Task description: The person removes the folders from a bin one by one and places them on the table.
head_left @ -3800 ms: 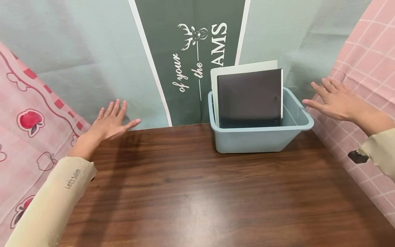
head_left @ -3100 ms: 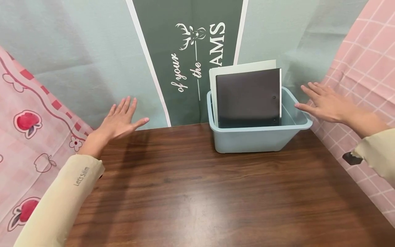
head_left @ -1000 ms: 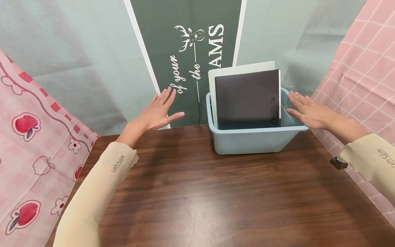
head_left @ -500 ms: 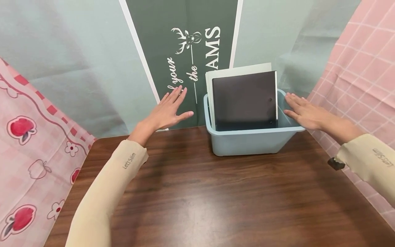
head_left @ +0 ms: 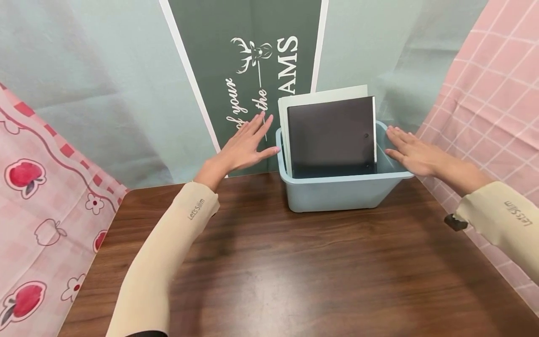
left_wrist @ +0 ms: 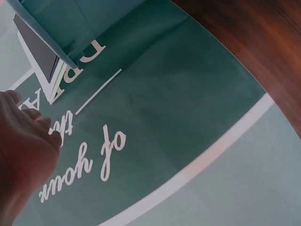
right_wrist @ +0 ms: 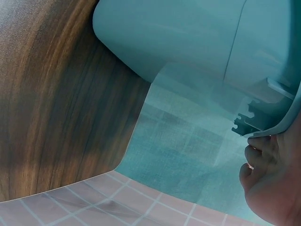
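A light blue plastic bin [head_left: 330,196] stands at the back of the table. Upright in it leans a dark flat rectangular panel [head_left: 330,135], pale-edged, with two small round marks near its right side. Larger whitish sheets or boards [head_left: 337,95] show behind the panel. My left hand [head_left: 242,147] is spread with straight fingers, thumb tip just left of the bin's left rim, holding nothing. My right hand [head_left: 417,152], fingers extended, overlaps the bin's right rim. In the right wrist view, the right hand's fingertips [right_wrist: 254,153] are right at the rim; the bin's lower inside is hidden.
Brown wood-grain table [head_left: 269,276] spreads in front of the bin. A grey-green cloth with white lettering [head_left: 288,65] hangs behind. Pink patterned cloths [head_left: 46,224] hang at the left and right edges. Grey notched pieces [right_wrist: 244,123] show beside the rim.
My left hand has moved rightward, from the far left to beside the bin. My right hand has come leftward to the right rim. The bin and its contents stay put; the view shifts slightly.
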`<state>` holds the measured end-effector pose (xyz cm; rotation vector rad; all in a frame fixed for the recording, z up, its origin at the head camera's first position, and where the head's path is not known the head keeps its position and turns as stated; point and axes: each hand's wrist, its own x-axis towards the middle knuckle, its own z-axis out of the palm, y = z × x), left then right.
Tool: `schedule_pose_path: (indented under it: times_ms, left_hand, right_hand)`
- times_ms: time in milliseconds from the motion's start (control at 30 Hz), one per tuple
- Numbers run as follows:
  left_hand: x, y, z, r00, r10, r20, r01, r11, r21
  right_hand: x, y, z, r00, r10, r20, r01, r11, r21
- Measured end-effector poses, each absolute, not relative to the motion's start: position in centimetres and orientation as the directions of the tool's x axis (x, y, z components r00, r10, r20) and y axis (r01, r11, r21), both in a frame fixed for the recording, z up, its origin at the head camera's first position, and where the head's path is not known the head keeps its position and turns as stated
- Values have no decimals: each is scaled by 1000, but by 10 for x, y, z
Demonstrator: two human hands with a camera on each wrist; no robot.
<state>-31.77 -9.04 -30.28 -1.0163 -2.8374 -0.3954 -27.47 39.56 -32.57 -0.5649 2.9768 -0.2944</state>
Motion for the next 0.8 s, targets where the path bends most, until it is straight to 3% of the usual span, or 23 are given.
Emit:
schedule_pose_path:
  times_ms: [467,800]
  left_hand:
    - [-333,-53,-303,-734,660,160,678,705,207]
    - [-342,-36,-303,-755,631,179,656,728,200]
  right_hand:
    - [-274,397,-327,-932,-358,-58,-339,918,-208]
    - [-275,398,-329,-927,-374,-32,-357,906,-228]
